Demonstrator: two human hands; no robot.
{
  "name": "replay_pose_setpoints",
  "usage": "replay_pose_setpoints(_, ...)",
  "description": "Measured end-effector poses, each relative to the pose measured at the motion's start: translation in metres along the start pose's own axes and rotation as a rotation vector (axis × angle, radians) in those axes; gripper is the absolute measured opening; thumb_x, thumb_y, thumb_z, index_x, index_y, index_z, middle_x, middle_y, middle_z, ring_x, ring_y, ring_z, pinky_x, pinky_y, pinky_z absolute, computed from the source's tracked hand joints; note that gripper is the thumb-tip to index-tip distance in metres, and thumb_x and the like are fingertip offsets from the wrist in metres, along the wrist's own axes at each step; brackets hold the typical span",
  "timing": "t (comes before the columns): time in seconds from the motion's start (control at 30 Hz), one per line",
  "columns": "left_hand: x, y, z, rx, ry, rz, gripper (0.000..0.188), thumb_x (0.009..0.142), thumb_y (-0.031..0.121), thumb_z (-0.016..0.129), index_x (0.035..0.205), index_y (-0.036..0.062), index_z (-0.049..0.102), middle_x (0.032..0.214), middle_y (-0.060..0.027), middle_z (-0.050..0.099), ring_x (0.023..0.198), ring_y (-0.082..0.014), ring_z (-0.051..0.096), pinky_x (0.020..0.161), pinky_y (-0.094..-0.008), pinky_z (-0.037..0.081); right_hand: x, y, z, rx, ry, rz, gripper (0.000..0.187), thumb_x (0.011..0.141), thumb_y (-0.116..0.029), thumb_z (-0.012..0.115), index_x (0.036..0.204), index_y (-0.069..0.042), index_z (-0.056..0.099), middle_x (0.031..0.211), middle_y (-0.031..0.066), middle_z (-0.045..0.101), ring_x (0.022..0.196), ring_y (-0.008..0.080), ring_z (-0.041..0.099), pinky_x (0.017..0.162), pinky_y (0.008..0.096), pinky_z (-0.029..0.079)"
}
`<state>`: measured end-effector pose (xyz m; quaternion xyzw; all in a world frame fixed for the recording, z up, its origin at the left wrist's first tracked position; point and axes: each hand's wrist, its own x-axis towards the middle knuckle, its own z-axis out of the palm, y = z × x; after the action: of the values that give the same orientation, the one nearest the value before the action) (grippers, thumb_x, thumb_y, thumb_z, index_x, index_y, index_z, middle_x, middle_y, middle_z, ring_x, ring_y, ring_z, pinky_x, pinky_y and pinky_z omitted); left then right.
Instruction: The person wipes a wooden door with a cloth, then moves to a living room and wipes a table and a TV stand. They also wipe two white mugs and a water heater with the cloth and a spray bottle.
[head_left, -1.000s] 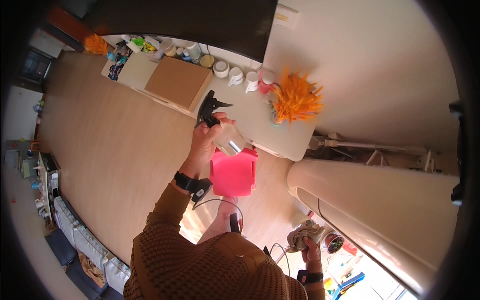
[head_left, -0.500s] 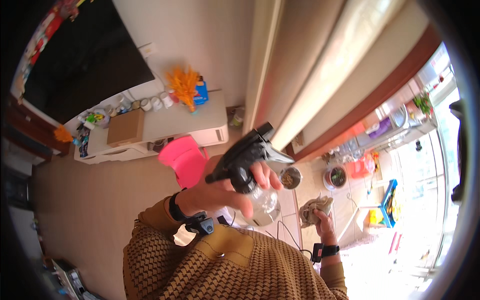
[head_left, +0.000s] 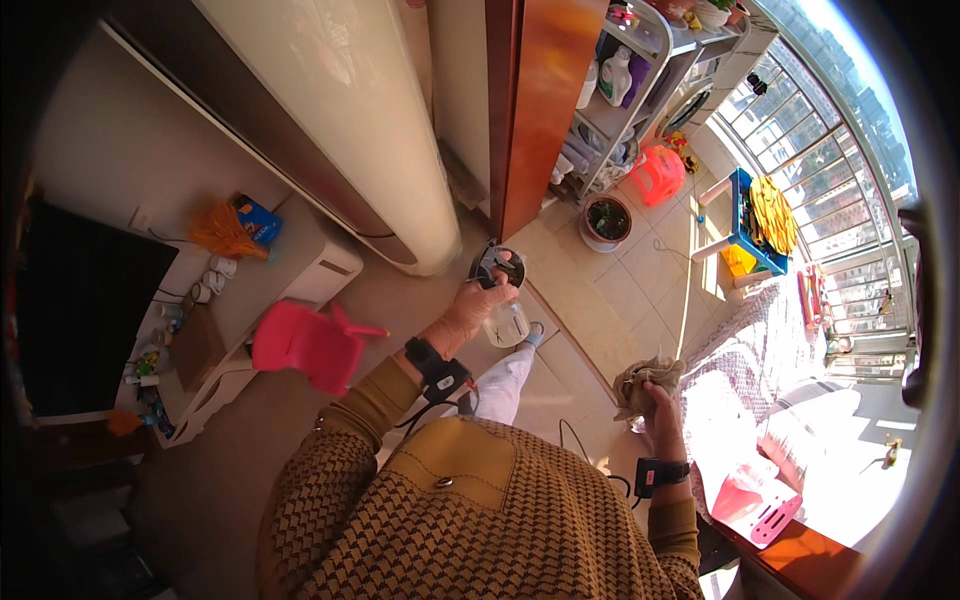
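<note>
My left hand is wrapped round a clear spray bottle with a black trigger head. It holds the bottle upright or nearly so in front of my body; the fingers on the far side are partly hidden. Off to the right, my right hand grips a crumpled beige cloth. A tall cream floor-standing cabinet with a rounded front rises ahead of the bottle. The bottle and the cloth are well apart.
Left of me are a pink chair and a low white cabinet. A wooden door frame stands ahead. Beyond it are a potted plant, a shelf rack and a blue-rimmed table. Cables hang by my waist.
The view has turned right, bringing the balcony side into sight. My left hand with the spray bottle is lower and farther from the camera. The cloth stays in my right hand.
</note>
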<state>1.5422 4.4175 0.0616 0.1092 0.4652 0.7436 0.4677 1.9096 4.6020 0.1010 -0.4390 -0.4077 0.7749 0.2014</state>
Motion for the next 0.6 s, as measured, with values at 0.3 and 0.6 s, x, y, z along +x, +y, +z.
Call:
replay_pose_setpoints(0.3, 0.164, -0.077, 0.032, 0.583, 0.048, 0.355, 0.061, 0.081, -0.009, 0.058, 0.138, 0.0119, 0.053, 0.127, -0.0013, 0.056, 0.102, -0.0109, 0.058, 0.087, -0.0272, 0.050, 0.069, -0.095, -0.092, -0.129, 0.170, -0.042, 0.029, 0.088, -0.009, 0.066, 0.114, 0.002, 0.065, 0.107, 0.0066, 0.068, 0.096, 0.0188, 0.067, 0.087, 0.0329, 0.054)
replay_pose_setpoints(0.6, 0.293, -0.184, 0.002, 0.906, 0.489, 0.427, 0.050, 0.078, 0.000, 0.062, 0.127, 0.0039, 0.053, 0.111, -0.0182, 0.059, 0.105, -0.0408, 0.060, 0.091, -0.0461, 0.050, 0.167, -0.127, -0.121, -0.089, 0.164, 0.050, 0.047, 0.084, -0.001, 0.065, 0.130, 0.000, 0.054, 0.119, 0.0085, 0.062, 0.110, 0.0214, 0.061, 0.100, 0.0343, 0.047)
